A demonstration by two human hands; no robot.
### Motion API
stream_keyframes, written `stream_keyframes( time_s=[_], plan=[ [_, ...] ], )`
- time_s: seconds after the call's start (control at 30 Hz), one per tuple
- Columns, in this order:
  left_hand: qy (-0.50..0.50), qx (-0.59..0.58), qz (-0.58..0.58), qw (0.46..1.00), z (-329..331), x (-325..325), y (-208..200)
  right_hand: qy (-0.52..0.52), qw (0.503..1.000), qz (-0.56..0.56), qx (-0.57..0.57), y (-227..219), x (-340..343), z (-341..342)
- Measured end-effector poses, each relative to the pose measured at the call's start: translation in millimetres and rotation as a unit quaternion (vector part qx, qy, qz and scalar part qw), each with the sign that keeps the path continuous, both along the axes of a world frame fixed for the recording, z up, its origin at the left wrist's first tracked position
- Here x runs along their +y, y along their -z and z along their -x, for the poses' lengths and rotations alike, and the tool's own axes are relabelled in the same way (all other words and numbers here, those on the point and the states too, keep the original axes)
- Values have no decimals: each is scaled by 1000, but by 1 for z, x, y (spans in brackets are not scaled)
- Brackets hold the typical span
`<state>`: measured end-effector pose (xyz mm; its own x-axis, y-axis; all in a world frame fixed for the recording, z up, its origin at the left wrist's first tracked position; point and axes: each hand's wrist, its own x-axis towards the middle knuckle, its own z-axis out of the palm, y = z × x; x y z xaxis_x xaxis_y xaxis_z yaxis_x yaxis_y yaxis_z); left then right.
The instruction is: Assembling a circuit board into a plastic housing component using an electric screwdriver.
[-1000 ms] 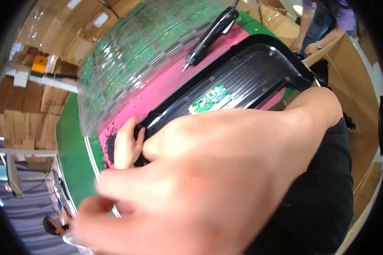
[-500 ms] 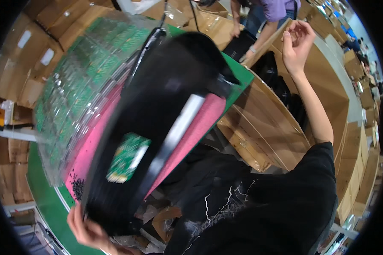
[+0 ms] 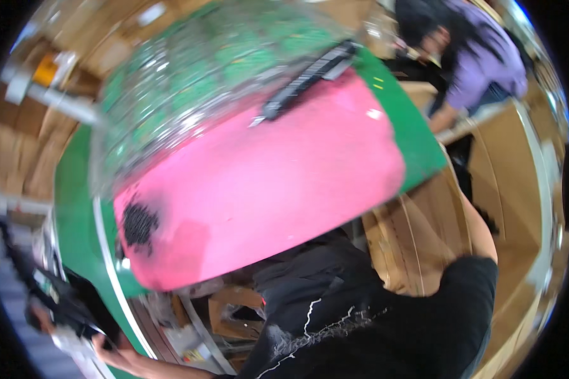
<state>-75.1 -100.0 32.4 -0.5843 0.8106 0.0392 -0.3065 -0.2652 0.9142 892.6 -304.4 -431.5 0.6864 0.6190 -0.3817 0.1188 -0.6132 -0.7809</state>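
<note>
At the far lower left, my left hand [image 3: 112, 355] is closed on the near edge of a long black plastic housing [image 3: 85, 300], which is blurred and tilted past the bench edge. A small green patch shows on the housing. Another hand [image 3: 39, 318] appears at its far side, apparently another person's. On the right, my right forearm [image 3: 480, 230] reaches past a carton's edge, and that hand is hidden. Between them lies a pink mat [image 3: 284, 183] on the green bench, with a pile of small black screws [image 3: 139, 224] and a black electric screwdriver [image 3: 306, 79].
Clear plastic trays of green circuit boards [image 3: 202, 69] are stacked along the mat's far side. A large open carton [image 3: 506, 183] with black parts inside stands to the right. Beyond the bench, a person in a purple top [image 3: 483, 54] bends over. Cartons [image 3: 19, 145] line the left.
The black housing has moved off the pink mat to the lower left with my left hand. My right hand, raised and open before, has dropped behind the carton's edge. The view has shifted.
</note>
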Motion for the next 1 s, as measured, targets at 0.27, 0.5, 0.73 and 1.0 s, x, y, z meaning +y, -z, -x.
stream_keyframes(
  time_s=[0.27, 0.5, 0.73, 1.0],
  plan=[
    [117, -125, -6, 985, 77, 25, 28, -286, 952, -106, -29, -116, 430, 199],
    [-236, -129, 13, 963, 110, 70, 73, -365, 912, -157, -100, -187, 519, 270],
    [-77, 225, -5, 971, 2, 97, 39, -350, 899, -203, -169, -222, 495, 234],
    [240, 336, -124, 902, -163, 148, 5, -258, 911, -204, -249, -198, 261, 72]
  ],
)
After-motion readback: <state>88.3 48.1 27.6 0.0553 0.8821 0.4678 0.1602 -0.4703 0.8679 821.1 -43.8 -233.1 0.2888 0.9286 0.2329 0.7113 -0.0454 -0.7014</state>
